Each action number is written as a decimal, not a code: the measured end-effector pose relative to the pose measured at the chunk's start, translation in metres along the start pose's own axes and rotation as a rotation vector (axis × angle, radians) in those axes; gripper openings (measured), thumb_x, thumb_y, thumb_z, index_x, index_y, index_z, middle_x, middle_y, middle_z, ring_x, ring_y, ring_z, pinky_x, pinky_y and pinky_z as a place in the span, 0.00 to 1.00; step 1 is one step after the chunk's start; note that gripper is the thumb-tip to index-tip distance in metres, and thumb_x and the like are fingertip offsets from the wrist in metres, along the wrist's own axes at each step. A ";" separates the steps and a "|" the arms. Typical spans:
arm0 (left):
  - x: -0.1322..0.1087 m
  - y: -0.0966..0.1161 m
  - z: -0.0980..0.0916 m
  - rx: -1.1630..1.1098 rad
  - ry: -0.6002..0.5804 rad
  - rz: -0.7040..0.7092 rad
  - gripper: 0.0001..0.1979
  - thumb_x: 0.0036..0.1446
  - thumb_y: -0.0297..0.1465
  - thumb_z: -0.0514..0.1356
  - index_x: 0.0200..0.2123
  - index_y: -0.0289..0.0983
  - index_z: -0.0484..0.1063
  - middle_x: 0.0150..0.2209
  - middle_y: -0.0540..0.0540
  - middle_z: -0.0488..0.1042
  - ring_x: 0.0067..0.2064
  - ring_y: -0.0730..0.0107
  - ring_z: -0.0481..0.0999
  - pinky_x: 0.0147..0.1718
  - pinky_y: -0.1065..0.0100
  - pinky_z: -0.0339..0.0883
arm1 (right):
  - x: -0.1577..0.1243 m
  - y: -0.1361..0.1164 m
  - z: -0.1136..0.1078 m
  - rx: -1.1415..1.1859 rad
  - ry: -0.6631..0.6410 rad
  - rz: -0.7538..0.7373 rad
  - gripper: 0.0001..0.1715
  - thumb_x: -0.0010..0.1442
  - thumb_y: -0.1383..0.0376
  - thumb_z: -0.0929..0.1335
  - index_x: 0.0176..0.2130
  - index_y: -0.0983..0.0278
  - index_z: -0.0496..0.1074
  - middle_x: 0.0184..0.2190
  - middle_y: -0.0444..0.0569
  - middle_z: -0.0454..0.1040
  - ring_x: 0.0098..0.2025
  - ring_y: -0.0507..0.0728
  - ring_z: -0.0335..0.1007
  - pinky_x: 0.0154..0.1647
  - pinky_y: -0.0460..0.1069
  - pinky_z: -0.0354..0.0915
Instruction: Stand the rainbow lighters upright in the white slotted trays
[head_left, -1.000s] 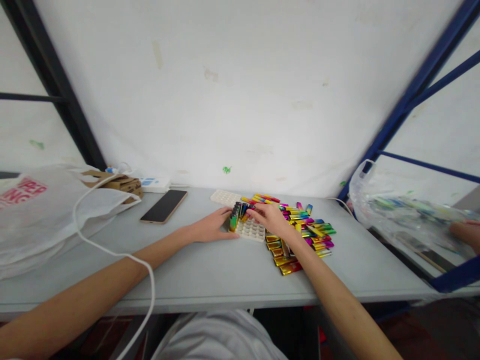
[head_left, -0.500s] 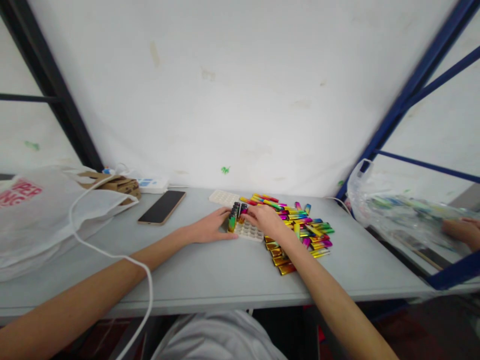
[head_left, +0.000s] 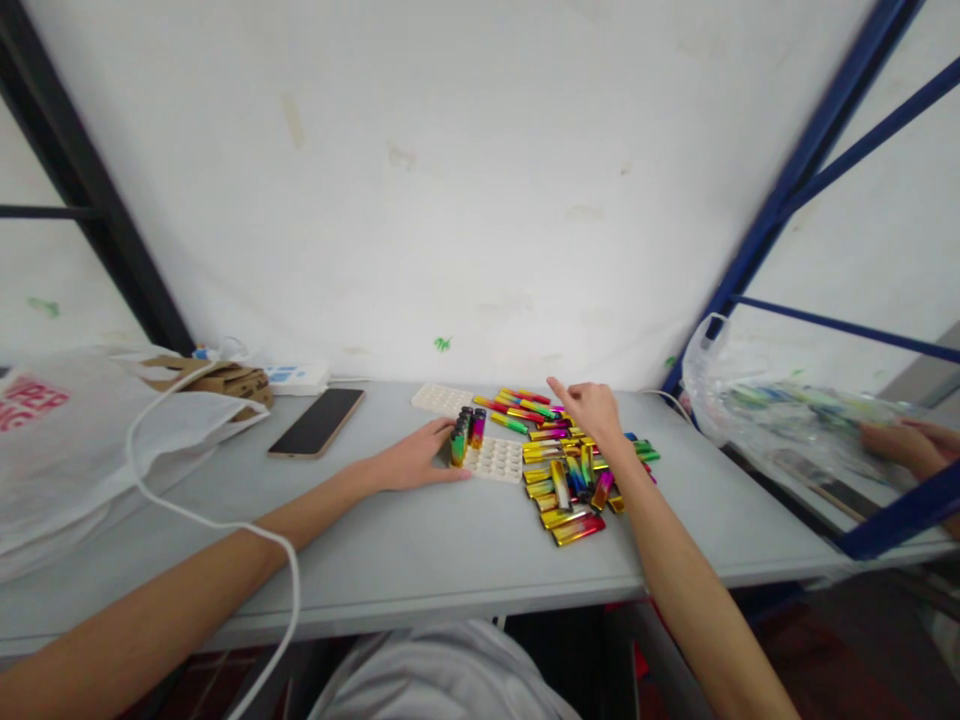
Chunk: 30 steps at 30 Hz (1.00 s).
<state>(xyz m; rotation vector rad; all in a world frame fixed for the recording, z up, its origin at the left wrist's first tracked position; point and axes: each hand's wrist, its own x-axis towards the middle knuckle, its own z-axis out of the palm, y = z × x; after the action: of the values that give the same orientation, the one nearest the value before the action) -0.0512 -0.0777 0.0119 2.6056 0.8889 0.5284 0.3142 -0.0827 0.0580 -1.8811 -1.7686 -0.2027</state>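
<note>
Only a few lighters (head_left: 465, 436) stand in the white tray (head_left: 495, 460) steadied by the flat left hand (head_left: 414, 462), while the spread, empty right hand (head_left: 592, 410) hovers over the large loose pile (head_left: 574, 470).

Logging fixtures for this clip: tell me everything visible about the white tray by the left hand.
The white tray is a flat, plastic-looking rectangle with a grid of small round sockets, lying on the grey table. A few colourful lighters stand upright along its left end; the other sockets look unfilled. The left hand rests against that end. Loose lighters lie just right of it.
</note>
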 end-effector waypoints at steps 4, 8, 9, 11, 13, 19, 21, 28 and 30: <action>0.001 -0.001 0.001 0.005 -0.007 -0.028 0.44 0.63 0.61 0.66 0.67 0.32 0.70 0.71 0.29 0.69 0.72 0.38 0.69 0.75 0.48 0.61 | 0.005 0.008 0.017 0.053 -0.107 -0.158 0.24 0.73 0.48 0.72 0.41 0.64 0.86 0.38 0.58 0.86 0.42 0.63 0.81 0.47 0.52 0.68; 0.001 -0.001 0.001 -0.001 -0.015 -0.036 0.45 0.62 0.62 0.65 0.67 0.31 0.70 0.71 0.28 0.69 0.72 0.35 0.69 0.75 0.45 0.60 | 0.006 0.010 0.034 0.042 -0.237 -0.293 0.15 0.75 0.60 0.70 0.46 0.66 0.85 0.46 0.60 0.86 0.48 0.60 0.80 0.54 0.52 0.69; 0.001 -0.001 0.001 -0.002 -0.019 -0.035 0.45 0.62 0.62 0.64 0.67 0.32 0.70 0.71 0.28 0.68 0.72 0.36 0.69 0.75 0.45 0.60 | 0.006 0.010 0.036 0.031 -0.252 -0.286 0.14 0.75 0.62 0.69 0.45 0.66 0.85 0.46 0.59 0.86 0.47 0.60 0.80 0.54 0.52 0.69; 0.001 -0.001 0.001 -0.003 -0.019 -0.032 0.45 0.62 0.63 0.64 0.67 0.34 0.70 0.71 0.30 0.68 0.72 0.37 0.69 0.75 0.46 0.60 | 0.005 0.010 0.039 0.019 -0.257 -0.264 0.10 0.74 0.64 0.70 0.45 0.65 0.83 0.45 0.58 0.85 0.46 0.60 0.80 0.52 0.52 0.69; 0.000 0.000 0.000 -0.003 -0.017 -0.031 0.45 0.62 0.64 0.63 0.68 0.35 0.70 0.71 0.31 0.68 0.72 0.37 0.69 0.75 0.46 0.60 | 0.003 0.010 0.039 0.019 -0.235 -0.238 0.06 0.71 0.67 0.72 0.47 0.65 0.80 0.45 0.56 0.85 0.45 0.60 0.80 0.50 0.51 0.69; 0.001 -0.001 0.001 -0.017 0.003 -0.010 0.44 0.62 0.63 0.65 0.67 0.36 0.71 0.70 0.31 0.70 0.70 0.37 0.70 0.74 0.46 0.62 | 0.002 0.006 0.028 0.244 -0.069 -0.191 0.12 0.72 0.58 0.70 0.50 0.61 0.77 0.34 0.48 0.82 0.37 0.59 0.76 0.42 0.51 0.65; 0.001 -0.002 0.001 -0.023 0.015 0.001 0.44 0.62 0.63 0.65 0.67 0.36 0.72 0.69 0.31 0.71 0.70 0.37 0.70 0.74 0.45 0.62 | 0.002 0.000 0.026 0.437 -0.061 -0.176 0.18 0.70 0.50 0.70 0.46 0.62 0.78 0.29 0.45 0.77 0.32 0.58 0.71 0.38 0.50 0.63; 0.001 -0.002 0.002 -0.028 0.013 0.007 0.44 0.62 0.63 0.65 0.68 0.36 0.71 0.70 0.30 0.70 0.71 0.37 0.70 0.74 0.45 0.62 | -0.010 -0.039 0.026 0.889 -0.175 -0.098 0.37 0.60 0.30 0.70 0.28 0.59 0.63 0.23 0.38 0.61 0.28 0.53 0.59 0.30 0.48 0.59; 0.001 -0.001 0.002 -0.021 0.003 0.004 0.44 0.63 0.62 0.65 0.68 0.35 0.70 0.70 0.30 0.70 0.71 0.38 0.70 0.74 0.47 0.61 | -0.016 -0.049 0.022 1.003 -0.234 -0.098 0.36 0.63 0.30 0.68 0.32 0.58 0.65 0.27 0.40 0.67 0.30 0.54 0.65 0.31 0.49 0.64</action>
<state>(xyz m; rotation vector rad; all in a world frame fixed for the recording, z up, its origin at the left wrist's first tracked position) -0.0503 -0.0771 0.0097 2.5889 0.8749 0.5399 0.2593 -0.0873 0.0459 -1.1019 -1.6244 0.7635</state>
